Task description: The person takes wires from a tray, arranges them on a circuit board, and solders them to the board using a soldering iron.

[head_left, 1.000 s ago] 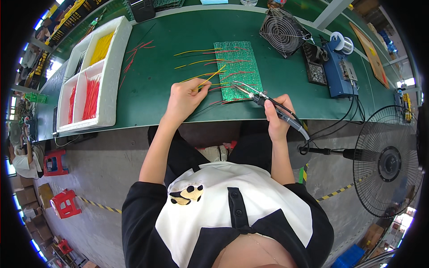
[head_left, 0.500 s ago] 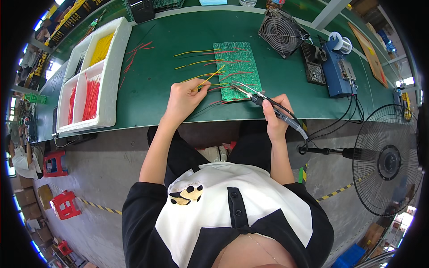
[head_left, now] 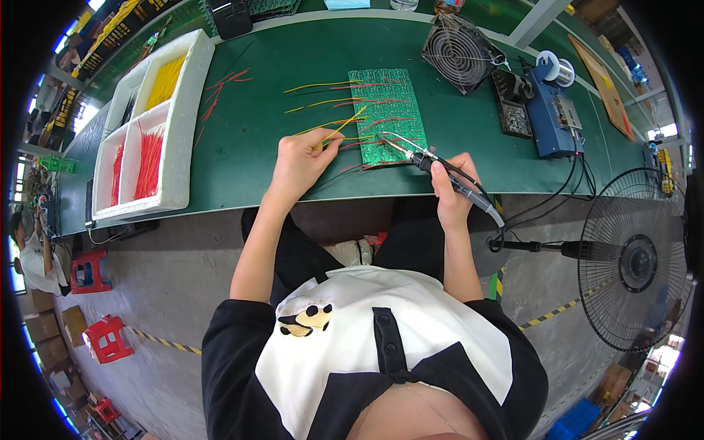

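A green circuit board panel (head_left: 392,92) lies on the green table, with red and yellow wires running across it and off its left side. My right hand (head_left: 456,192) is closed round a soldering iron (head_left: 469,193), whose tip touches or nearly touches the panel's lower middle. A thin metal tube on the iron reaches to the same spot. At the panel's left edge, my left hand (head_left: 304,163) pinches yellow wires (head_left: 342,126); one slants up over the board. How many wires the fingers hold is hidden.
At the left stands a white foam box (head_left: 198,110) of red and yellow wires, with loose red wires (head_left: 214,95) beside it. A square fan (head_left: 463,53), a tray of solder scraps (head_left: 515,117) and a blue soldering station (head_left: 554,110) with a solder spool (head_left: 560,70) stand at the right.
Both hands hold nearly the same place, and the iron's tip stays at the same part of the panel. The view has shifted slightly.
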### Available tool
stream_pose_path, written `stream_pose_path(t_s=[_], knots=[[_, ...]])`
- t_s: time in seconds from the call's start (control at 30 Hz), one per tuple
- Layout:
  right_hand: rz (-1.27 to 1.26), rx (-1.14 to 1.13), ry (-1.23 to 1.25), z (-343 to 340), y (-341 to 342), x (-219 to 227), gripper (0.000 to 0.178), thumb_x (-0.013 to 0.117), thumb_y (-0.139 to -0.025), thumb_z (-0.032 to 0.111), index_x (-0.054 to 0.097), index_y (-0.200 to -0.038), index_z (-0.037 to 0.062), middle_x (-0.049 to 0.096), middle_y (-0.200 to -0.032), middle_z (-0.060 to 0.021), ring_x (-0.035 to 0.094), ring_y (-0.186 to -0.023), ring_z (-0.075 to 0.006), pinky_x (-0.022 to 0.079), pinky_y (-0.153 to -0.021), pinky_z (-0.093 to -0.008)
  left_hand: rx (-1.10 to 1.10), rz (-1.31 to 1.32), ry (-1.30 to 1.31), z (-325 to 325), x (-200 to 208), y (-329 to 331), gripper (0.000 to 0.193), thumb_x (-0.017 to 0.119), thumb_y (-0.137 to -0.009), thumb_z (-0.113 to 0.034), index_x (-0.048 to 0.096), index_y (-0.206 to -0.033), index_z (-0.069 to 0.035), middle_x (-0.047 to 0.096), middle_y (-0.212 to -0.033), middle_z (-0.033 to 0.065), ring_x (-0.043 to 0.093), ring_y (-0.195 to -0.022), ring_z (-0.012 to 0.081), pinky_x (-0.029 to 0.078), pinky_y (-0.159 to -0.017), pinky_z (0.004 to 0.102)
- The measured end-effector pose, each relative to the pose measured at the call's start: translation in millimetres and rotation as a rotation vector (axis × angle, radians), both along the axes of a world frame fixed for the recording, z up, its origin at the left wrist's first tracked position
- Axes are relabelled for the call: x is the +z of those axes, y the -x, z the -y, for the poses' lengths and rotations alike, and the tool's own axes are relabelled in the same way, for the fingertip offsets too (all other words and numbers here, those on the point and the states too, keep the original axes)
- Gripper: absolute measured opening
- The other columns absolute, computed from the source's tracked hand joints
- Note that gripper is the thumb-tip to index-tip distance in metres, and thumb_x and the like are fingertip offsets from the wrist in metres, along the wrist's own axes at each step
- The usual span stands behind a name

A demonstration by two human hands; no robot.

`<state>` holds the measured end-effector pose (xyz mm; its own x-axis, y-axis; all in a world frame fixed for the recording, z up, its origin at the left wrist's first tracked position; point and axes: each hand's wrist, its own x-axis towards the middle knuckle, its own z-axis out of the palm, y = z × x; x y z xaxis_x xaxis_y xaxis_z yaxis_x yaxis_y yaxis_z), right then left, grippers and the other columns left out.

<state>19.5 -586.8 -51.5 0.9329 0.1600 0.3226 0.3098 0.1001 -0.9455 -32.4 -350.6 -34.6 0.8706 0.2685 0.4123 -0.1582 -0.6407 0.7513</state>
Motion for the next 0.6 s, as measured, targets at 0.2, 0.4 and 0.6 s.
stream_pose_path(t_s=[0.2,0.4,0.6], knots=[[0.002,0.001,0.006,-0.2,-0.2,-1.0,0.022,0.066,-0.081,0.015,0.049,-0.072,0.0040,0.048,-0.061,0.0026,0.039,-0.055,-0.0019,0.031,-0.049,-0.0187,0.000,0.002,-0.006,0.0,0.1,0.1,0.009,0.068,-0.074,-0.005,0.067,-0.082,-0.002,0.031,-0.045,0.0015,0.025,-0.041,0.0065,0.024,-0.040,0.0241],[-0.006,0.009,0.002,0.5,0.0,-0.4,0.021,0.065,-0.081,0.015,0.050,-0.072,0.0040,0.049,-0.061,0.0026,0.040,-0.055,-0.0019,0.031,-0.049,-0.0186,-0.002,-0.028,0.017,0.4,0.3,0.3,0.009,0.067,-0.074,-0.006,0.066,-0.082,-0.002,0.031,-0.045,0.0016,0.025,-0.041,0.0064,0.024,-0.040,0.0243],[-0.008,0.012,0.004,-0.8,1.4,3.8,0.021,0.066,-0.081,0.013,0.050,-0.072,0.0038,0.049,-0.061,0.0026,0.040,-0.055,-0.0019,0.031,-0.049,-0.0186,0.003,-0.015,-0.004,-0.4,-0.1,-0.1,0.008,0.067,-0.074,-0.006,0.066,-0.081,-0.002,0.030,-0.045,0.0016,0.024,-0.041,0.0073,0.023,-0.040,0.0249]])
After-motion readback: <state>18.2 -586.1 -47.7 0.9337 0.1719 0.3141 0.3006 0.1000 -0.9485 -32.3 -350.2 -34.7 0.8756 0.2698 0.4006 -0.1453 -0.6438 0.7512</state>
